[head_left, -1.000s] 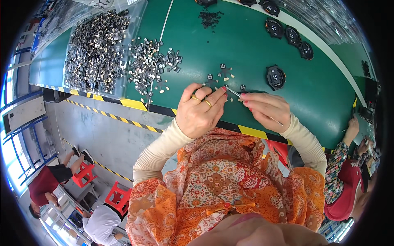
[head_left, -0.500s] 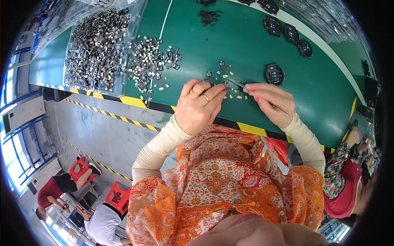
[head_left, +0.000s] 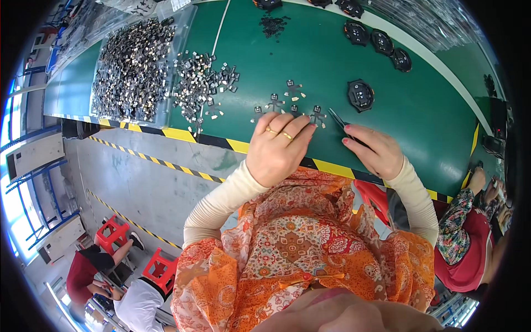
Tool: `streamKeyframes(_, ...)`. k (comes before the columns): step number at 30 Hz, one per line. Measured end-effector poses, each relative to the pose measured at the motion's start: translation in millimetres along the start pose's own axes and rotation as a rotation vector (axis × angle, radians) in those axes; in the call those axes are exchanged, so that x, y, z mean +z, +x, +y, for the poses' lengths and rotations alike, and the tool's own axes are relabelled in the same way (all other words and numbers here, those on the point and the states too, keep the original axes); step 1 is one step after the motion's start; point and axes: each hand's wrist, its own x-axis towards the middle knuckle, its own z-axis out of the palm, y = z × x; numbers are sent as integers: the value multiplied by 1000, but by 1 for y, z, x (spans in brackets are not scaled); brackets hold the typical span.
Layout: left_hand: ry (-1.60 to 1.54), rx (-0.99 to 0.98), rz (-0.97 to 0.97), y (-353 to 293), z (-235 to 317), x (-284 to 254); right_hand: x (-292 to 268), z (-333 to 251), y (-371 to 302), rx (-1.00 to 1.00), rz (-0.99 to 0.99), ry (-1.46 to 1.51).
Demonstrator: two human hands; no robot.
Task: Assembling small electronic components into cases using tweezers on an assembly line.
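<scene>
My left hand point(head_left: 279, 145), with two gold rings, bends over the near part of the green table, fingers curled close together. Its fingertips touch or nearly touch a small black part with pale tabs point(head_left: 318, 115); whatever lies under them is hidden. Similar small parts point(head_left: 291, 88) lie just beyond the knuckles. In my right hand point(head_left: 377, 150) are slim metal tweezers point(head_left: 338, 118), pinched between thumb and fingers. Their tips point away from me, a little right of that small part. Farther right rests a round black watch case point(head_left: 360, 95).
A clear tray point(head_left: 133, 72) heaped with small parts stands at the left, beside a loose pile point(head_left: 196, 83). Tiny black pieces point(head_left: 272, 25) lie at the back. Several watch cases point(head_left: 381, 42) line the far right. Striped tape point(head_left: 238, 146) marks the front edge. Other people sit nearby.
The tweezers have drawn back right, away from the small parts near my left fingers. My left hand has shifted slightly right and nearer me. The view has moved slightly.
</scene>
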Motion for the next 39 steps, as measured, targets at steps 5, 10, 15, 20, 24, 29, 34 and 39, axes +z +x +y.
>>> streamKeyframes(5, 21, -11, -22, 6, -2, 13, 2, 4, 5, -105, -103, -76)
streamKeyframes(10, -63, -19, -73, 10, 0, 5, 3, 9, 5, -186, -83, -109)
streamKeyframes(15, -86, 83, -126, 49, 6, 13, -12, 1, -11, 228, 324, 135)
streamKeyframes(20, 79, 232, -202, 57, 11, 48, -5, -19, -32, 729, 829, 640)
streamKeyframes(24, -44, 223, -242, 23, 37, 32, 14, -49, -50, 914, 957, 920)
streamKeyframes(29, -119, 147, -164, 2, 41, 35, 29, -64, -56, 895, 966, 966)
streamKeyframes(34, -147, 162, -122, 1, 39, 40, 25, -65, -51, 946, 936, 1000)
streamKeyframes(39, -161, 154, -93, -1, 39, 43, 28, -63, -53, 908, 936, 1037)
